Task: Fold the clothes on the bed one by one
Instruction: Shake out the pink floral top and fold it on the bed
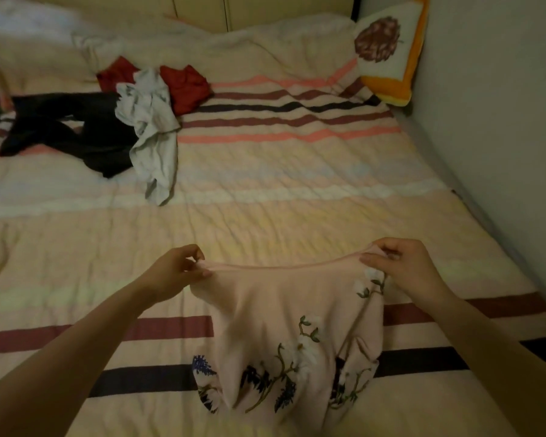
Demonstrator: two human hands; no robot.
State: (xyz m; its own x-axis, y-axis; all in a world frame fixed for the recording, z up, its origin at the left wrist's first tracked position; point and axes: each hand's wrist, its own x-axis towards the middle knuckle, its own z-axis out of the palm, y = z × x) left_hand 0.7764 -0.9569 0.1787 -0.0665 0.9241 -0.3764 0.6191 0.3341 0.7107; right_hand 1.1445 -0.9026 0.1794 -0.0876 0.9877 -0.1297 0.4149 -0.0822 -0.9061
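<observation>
A person stood at the foot of a striped bed (265, 197) and held up a pink top (284, 313) by its upper edge, the fabric stretched between both hands and hanging toward the camera. The left hand (174, 272) pinched one corner of that edge between thumb and curled fingers; the right hand (401, 266) pinched the opposite corner the same way, with a small bunch of cloth gathered in its grip. The top's lower part, printed with flowers, drooped in loose folds onto the bed nearest the person, and whether it was right side out could not be told.

Toward the head of the bed, on its left side, a heap waited unfolded: a red garment (186, 86), a pale grey one (152, 121) draped across it, and black trousers (73, 127) sprawled beside them. A yellow-edged pillow (388, 55) leaned in the far right corner against the wall.

The main risk appeared to be the bunched lower hem: laid down as it hung, the top would likely trap creases or a tucked sleeve under itself, spoiling a flat fold. The light two-finger holds could also let one corner slip, dropping the cloth askew.
</observation>
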